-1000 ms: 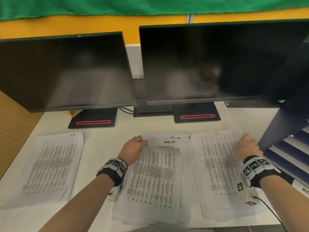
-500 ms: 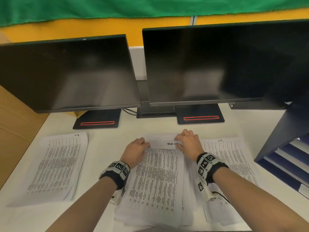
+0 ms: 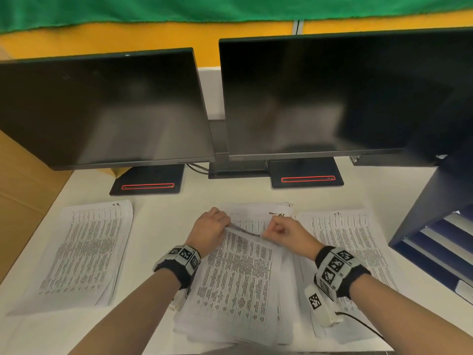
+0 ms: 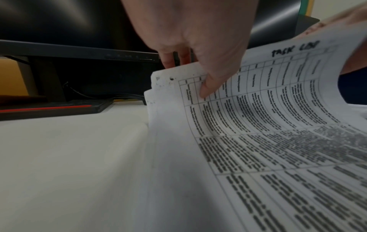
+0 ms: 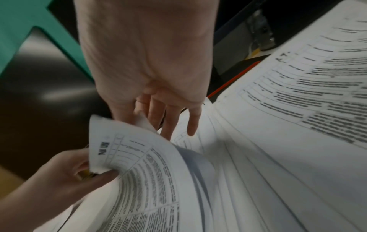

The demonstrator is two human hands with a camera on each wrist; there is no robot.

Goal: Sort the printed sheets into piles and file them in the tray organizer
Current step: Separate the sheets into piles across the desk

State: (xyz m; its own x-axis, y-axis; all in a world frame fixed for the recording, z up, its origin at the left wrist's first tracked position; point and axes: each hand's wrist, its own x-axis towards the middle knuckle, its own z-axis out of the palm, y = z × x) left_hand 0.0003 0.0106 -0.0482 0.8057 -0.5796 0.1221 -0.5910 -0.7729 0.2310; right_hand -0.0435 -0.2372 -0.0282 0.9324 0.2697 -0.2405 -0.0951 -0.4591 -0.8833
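Three piles of printed sheets lie on the white desk: a left pile (image 3: 84, 252), a thick middle pile (image 3: 258, 316) and a right pile (image 3: 350, 239). Both hands hold the far edge of the middle pile's top sheet (image 3: 238, 272), headed "TASK LIST", and its far edge is lifted and curling. My left hand (image 3: 212, 228) pinches the sheet's far left corner, thumb on top (image 4: 206, 89). My right hand (image 3: 277, 230) pinches the far right corner (image 5: 143, 122). The dark blue tray organizer (image 3: 435, 226) stands at the right edge.
Two dark monitors (image 3: 102, 108) (image 3: 332, 93) stand on black bases (image 3: 148, 184) behind the piles, close to the sheets' far edges. Cables (image 3: 197, 167) run between the bases. A brown cardboard surface (image 3: 20, 201) borders the desk's left side.
My right hand came from the right pile over to the middle pile and took the top sheet's far right corner. The sheet's far edge has risen off the pile.
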